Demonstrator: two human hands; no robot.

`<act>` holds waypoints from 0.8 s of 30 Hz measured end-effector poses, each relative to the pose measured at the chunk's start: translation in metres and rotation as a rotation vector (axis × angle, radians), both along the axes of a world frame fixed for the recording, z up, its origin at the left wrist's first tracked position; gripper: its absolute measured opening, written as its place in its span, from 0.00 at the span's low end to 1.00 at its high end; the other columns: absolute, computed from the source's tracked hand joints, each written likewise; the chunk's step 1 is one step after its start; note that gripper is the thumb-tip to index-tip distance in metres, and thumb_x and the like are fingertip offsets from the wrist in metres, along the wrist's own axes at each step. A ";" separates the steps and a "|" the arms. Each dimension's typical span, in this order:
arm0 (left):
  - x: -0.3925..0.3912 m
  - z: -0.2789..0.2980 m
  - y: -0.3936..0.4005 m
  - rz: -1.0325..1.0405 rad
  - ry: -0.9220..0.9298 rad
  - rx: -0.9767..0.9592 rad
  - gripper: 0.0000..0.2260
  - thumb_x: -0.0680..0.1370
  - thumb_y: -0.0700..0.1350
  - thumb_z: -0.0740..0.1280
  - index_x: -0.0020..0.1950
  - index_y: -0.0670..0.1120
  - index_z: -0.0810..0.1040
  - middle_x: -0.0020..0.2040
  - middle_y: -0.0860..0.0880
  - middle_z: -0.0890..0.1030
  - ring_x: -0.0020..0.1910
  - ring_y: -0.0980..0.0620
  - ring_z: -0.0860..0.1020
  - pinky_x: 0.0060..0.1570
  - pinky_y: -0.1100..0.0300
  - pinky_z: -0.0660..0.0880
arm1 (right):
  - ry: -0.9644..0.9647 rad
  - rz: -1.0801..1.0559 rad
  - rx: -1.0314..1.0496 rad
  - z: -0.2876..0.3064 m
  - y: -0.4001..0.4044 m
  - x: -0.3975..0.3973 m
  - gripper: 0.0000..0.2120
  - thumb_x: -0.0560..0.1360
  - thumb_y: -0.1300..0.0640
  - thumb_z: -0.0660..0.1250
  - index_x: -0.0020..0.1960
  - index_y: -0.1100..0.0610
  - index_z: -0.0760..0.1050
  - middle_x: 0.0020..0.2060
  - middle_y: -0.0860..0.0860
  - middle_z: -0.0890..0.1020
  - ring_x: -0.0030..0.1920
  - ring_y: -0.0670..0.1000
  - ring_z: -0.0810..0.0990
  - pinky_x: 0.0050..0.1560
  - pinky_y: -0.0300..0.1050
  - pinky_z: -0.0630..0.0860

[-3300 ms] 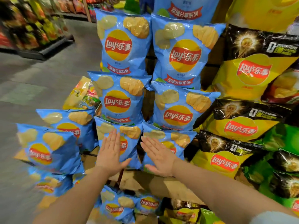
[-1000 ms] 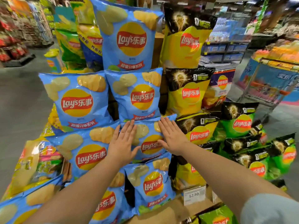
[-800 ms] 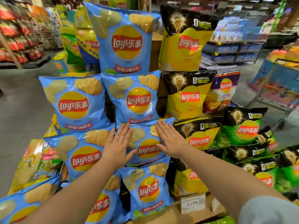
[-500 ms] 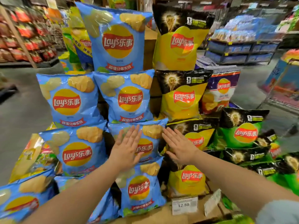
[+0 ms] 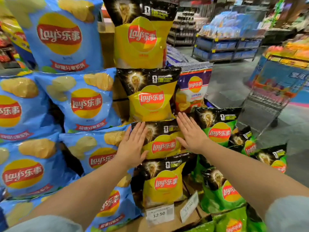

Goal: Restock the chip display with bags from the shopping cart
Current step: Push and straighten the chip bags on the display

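Supermarket aisle, head view: chip display [image 5: 107, 47] holds four yellow bags stacked in one column, logos upright, long axes vertical. Left hand [image 5: 132, 144] and right hand [image 5: 192, 133], fingers straight, press third yellow bag [image 5: 163, 141] flat, gripping nothing.

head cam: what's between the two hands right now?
In the head view, the yellow bag with a black top and red Lay's logo fills the gap. The left hand and right hand lie flat on its two sides, fingers straight.

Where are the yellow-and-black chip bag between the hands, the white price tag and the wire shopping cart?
yellow-and-black chip bag [image 5: 163, 144], head view, red logo.
white price tag [image 5: 159, 214], head view, printed price.
wire shopping cart [image 5: 267, 101], head view, basket side.
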State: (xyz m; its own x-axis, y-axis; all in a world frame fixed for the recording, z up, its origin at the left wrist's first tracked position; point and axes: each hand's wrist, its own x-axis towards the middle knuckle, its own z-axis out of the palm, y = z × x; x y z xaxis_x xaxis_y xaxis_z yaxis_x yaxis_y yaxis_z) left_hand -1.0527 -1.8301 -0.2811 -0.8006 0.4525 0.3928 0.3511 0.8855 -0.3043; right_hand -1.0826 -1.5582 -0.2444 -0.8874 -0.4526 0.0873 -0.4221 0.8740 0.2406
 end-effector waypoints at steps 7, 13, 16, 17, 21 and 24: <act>-0.004 0.005 -0.003 0.013 -0.114 -0.033 0.36 0.73 0.62 0.53 0.73 0.38 0.67 0.74 0.40 0.65 0.75 0.43 0.58 0.74 0.46 0.44 | -0.102 0.054 0.006 0.010 0.004 -0.014 0.42 0.63 0.32 0.20 0.70 0.57 0.23 0.69 0.53 0.25 0.70 0.51 0.25 0.70 0.45 0.30; -0.009 0.010 -0.005 0.006 -0.102 -0.056 0.36 0.74 0.62 0.53 0.75 0.39 0.61 0.74 0.40 0.63 0.78 0.46 0.44 0.74 0.44 0.43 | -0.076 0.088 0.067 0.017 0.008 -0.020 0.39 0.67 0.34 0.24 0.71 0.56 0.25 0.70 0.53 0.27 0.71 0.52 0.26 0.70 0.48 0.28; -0.012 0.008 -0.008 0.011 -0.087 -0.092 0.35 0.76 0.62 0.51 0.74 0.39 0.63 0.75 0.40 0.62 0.78 0.46 0.40 0.74 0.42 0.42 | -0.061 0.074 0.087 0.013 0.007 -0.025 0.37 0.71 0.34 0.27 0.71 0.56 0.25 0.71 0.52 0.27 0.71 0.53 0.26 0.70 0.49 0.27; -0.011 0.009 -0.009 0.001 -0.081 -0.096 0.34 0.77 0.62 0.50 0.74 0.39 0.63 0.75 0.40 0.63 0.78 0.46 0.41 0.74 0.41 0.43 | -0.063 0.079 0.085 0.012 0.008 -0.026 0.36 0.73 0.34 0.29 0.71 0.56 0.25 0.71 0.53 0.27 0.72 0.53 0.26 0.70 0.49 0.27; -0.010 0.021 -0.010 -0.097 -0.002 -0.060 0.32 0.81 0.60 0.41 0.76 0.39 0.58 0.75 0.41 0.61 0.79 0.48 0.42 0.73 0.41 0.44 | -0.044 0.131 -0.014 0.018 0.014 -0.032 0.40 0.69 0.31 0.23 0.71 0.56 0.25 0.70 0.52 0.27 0.71 0.54 0.25 0.69 0.45 0.22; -0.026 0.047 0.003 -0.140 0.094 0.022 0.32 0.80 0.60 0.48 0.76 0.39 0.55 0.76 0.41 0.58 0.78 0.48 0.42 0.73 0.45 0.41 | 0.000 0.190 -0.086 0.039 0.008 -0.047 0.39 0.70 0.30 0.25 0.72 0.55 0.27 0.71 0.52 0.28 0.73 0.52 0.28 0.69 0.42 0.22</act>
State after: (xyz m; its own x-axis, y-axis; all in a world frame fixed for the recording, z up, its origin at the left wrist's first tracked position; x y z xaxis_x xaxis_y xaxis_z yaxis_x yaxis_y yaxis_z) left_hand -1.0786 -1.8276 -0.2343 -0.6897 0.5475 0.4739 0.4423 0.8367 -0.3229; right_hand -1.1293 -1.5505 -0.2054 -0.7868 -0.6026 0.1330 -0.5812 0.7961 0.1689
